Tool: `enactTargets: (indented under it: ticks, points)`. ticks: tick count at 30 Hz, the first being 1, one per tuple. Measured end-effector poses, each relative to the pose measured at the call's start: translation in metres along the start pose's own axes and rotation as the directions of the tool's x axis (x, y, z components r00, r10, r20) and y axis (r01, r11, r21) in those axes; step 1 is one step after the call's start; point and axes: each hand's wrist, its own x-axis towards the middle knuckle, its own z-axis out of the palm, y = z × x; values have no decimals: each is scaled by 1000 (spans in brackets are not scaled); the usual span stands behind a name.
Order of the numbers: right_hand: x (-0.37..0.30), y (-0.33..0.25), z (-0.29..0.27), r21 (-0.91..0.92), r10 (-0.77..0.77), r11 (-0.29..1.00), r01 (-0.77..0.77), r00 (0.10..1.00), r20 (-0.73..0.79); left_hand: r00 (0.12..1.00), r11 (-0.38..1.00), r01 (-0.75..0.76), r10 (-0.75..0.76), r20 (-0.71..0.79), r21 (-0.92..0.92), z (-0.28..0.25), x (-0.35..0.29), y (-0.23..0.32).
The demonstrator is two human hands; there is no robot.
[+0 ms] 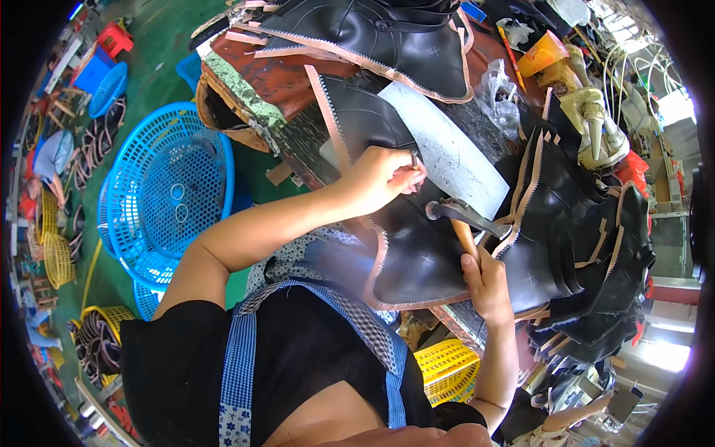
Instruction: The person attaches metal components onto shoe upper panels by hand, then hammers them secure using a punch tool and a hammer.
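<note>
My left hand point(381, 181) is closed around a small metal punch point(414, 158), its top end showing above the fingers. It stands over a black leather boot upper point(417, 261) with jagged, pinkish edges, spread on the workbench. Just right of it, my right hand point(488, 283) grips a hammer point(464, 237) by its wooden handle. The hammer's metal head is close to the punch but apart from it, above the leather. A pale, scuffed board point(450, 149) lies on the bench beyond my hands, partly beside the leather.
More black leather uppers are piled at the far side point(350, 37) and on the right point(544, 253). A clear plastic bag point(497, 97) and an orange-yellow container point(542, 54) lie at the back right. Blue baskets point(167, 194) stand on the green floor at left, a yellow basket point(447, 365) below the bench.
</note>
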Motion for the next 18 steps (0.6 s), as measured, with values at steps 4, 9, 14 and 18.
enactTargets:
  ticks: [4,9,14,18]
  points:
    - [2,1,0,60,20,998,-20,1000,-2,1000,1000,-8,8,0,26,-1,0,5]
    - [5,4,-17,167,0,986,-1,1000,7,996,983,-93,91,23,161,1,2,5]
    - [0,-33,-46,371,-244,880,296,953,-180,933,810,-332,357,43,483,6,-1,3]
    - [-6,-45,-32,577,-344,609,544,837,-425,920,690,-375,362,153,619,13,-4,14]
